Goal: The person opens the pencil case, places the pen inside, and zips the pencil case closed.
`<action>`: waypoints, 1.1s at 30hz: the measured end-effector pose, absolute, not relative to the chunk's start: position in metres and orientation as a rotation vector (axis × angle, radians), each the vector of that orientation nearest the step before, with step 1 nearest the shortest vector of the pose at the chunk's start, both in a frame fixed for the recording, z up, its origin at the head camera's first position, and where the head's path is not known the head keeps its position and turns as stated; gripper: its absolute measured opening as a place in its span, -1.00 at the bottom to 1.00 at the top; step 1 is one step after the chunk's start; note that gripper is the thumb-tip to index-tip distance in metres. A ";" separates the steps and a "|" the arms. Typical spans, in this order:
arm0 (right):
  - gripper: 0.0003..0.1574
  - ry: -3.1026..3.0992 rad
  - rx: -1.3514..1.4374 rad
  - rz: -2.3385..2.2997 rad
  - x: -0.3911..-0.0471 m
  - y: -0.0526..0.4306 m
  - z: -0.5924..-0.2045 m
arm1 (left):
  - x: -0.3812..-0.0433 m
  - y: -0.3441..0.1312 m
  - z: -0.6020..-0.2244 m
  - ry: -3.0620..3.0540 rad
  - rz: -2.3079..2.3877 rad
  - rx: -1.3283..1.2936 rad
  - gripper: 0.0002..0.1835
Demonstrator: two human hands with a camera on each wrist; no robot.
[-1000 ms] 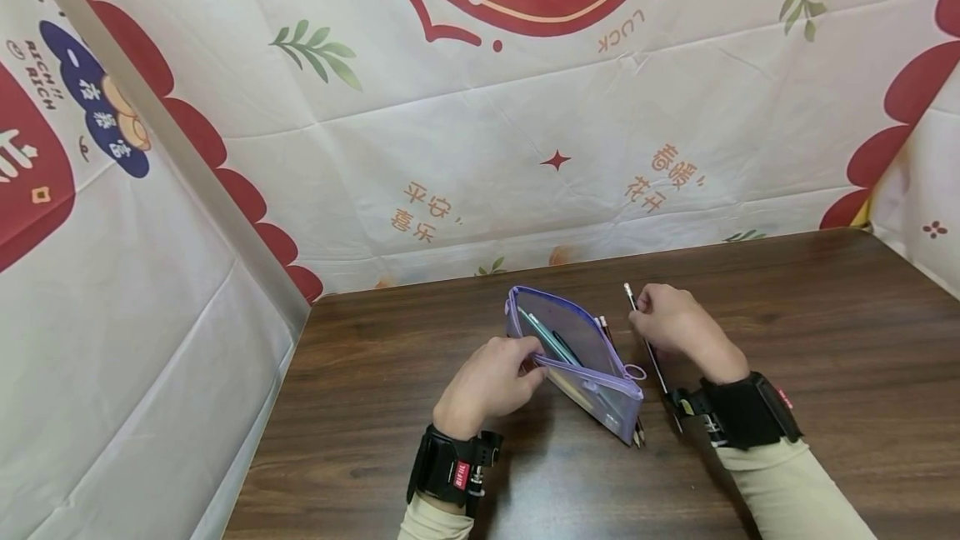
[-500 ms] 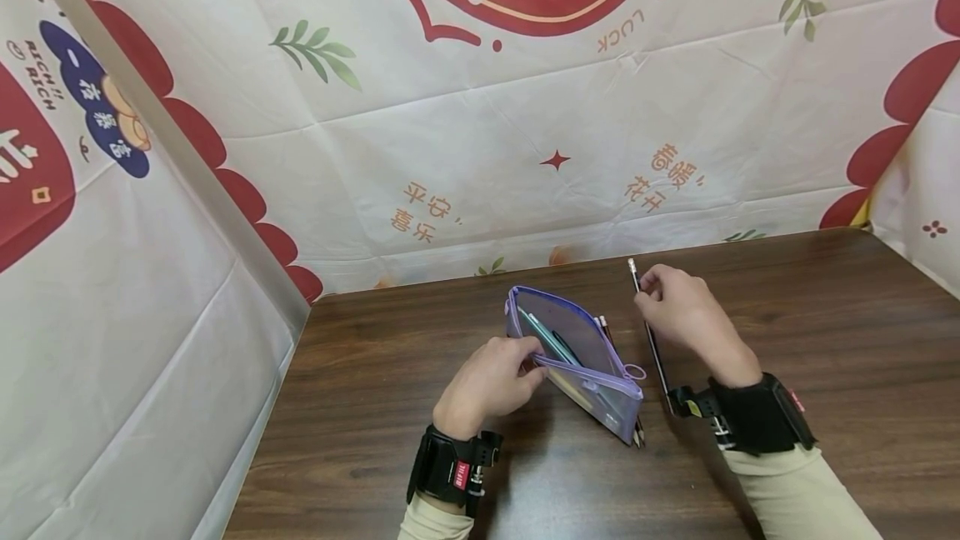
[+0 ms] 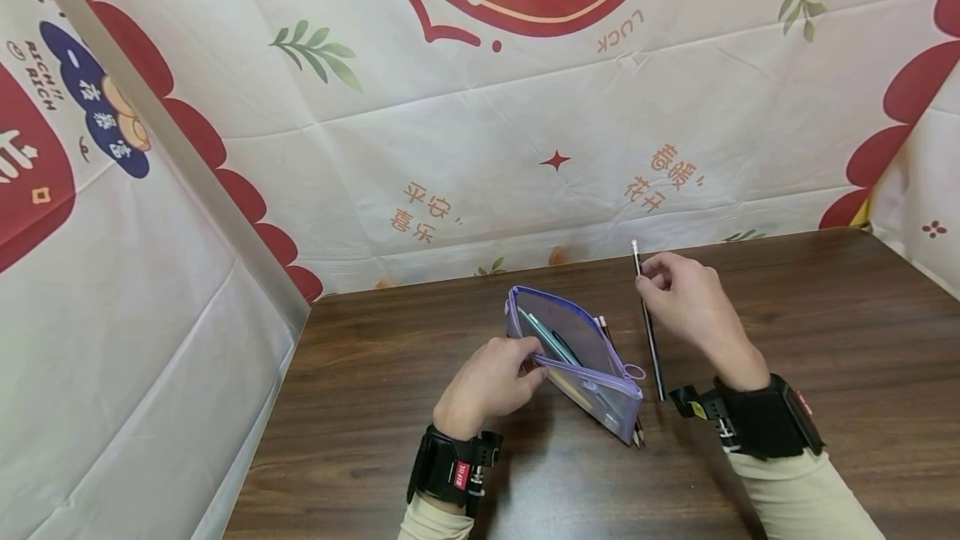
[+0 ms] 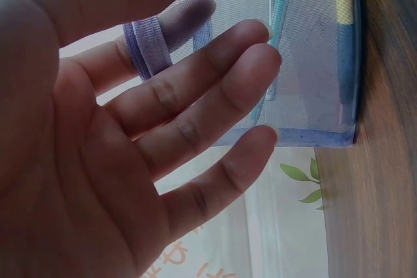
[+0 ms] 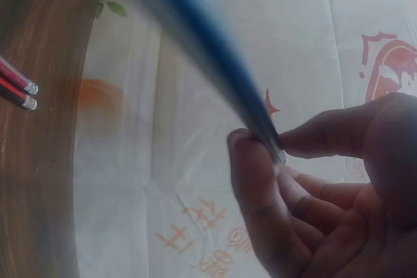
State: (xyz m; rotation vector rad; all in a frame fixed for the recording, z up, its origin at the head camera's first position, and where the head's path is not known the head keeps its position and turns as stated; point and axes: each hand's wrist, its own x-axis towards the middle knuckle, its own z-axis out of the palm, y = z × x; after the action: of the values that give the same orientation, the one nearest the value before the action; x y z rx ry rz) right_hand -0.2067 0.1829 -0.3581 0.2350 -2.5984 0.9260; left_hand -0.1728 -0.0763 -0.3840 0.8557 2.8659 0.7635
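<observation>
A purple mesh pencil case (image 3: 619,413) stands on the table with its zip side gaping, and pens (image 3: 553,338) show inside. My left hand (image 3: 491,383) holds its near rim. In the left wrist view, the index fingertip is behind the mesh, the thumb lies on the other side of the zip edge (image 4: 151,47), and the other fingers are loosely extended. Right of the case, my right hand (image 3: 693,307) pinches a dark pencil (image 3: 652,348) between thumb and finger near its eraser end, with the pencil pointing down towards me. In the right wrist view the pencil looks blue and blurred.
Two more pencils (image 3: 639,435) lie along the right side of the case, partly hidden by it; their eraser ends (image 5: 30,94) show in the right wrist view. A printed white cloth (image 3: 480,190) hangs behind the brown wooden table (image 3: 360,432).
My right hand has moved away from me and slightly right, carrying the pencil, whose lower end now shows clear of the wrist strap. The left hand and pencil case have stayed still.
</observation>
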 end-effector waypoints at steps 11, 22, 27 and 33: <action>-0.68 -2.555 0.196 0.967 -0.202 0.182 -0.352 | -0.173 -0.077 -0.384 2.860 0.772 0.852 -0.94; -0.65 -2.518 0.186 1.076 -0.199 0.180 -0.348 | -0.172 -0.076 -0.384 2.843 0.790 0.829 -0.92; -0.64 -2.469 0.162 1.174 -0.198 0.180 -0.346 | -0.173 -0.077 -0.385 2.861 0.780 0.856 -0.92; -0.66 -2.374 0.120 1.262 -0.198 0.179 -0.344 | -0.174 -0.077 -0.387 2.889 0.753 0.902 -0.90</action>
State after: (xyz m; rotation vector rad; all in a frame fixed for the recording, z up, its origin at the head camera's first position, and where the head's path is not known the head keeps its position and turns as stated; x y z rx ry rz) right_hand -0.1979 0.1790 -0.3440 0.1198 -2.3744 1.2617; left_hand -0.1737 -0.0767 -0.3867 0.9020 2.8893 0.7531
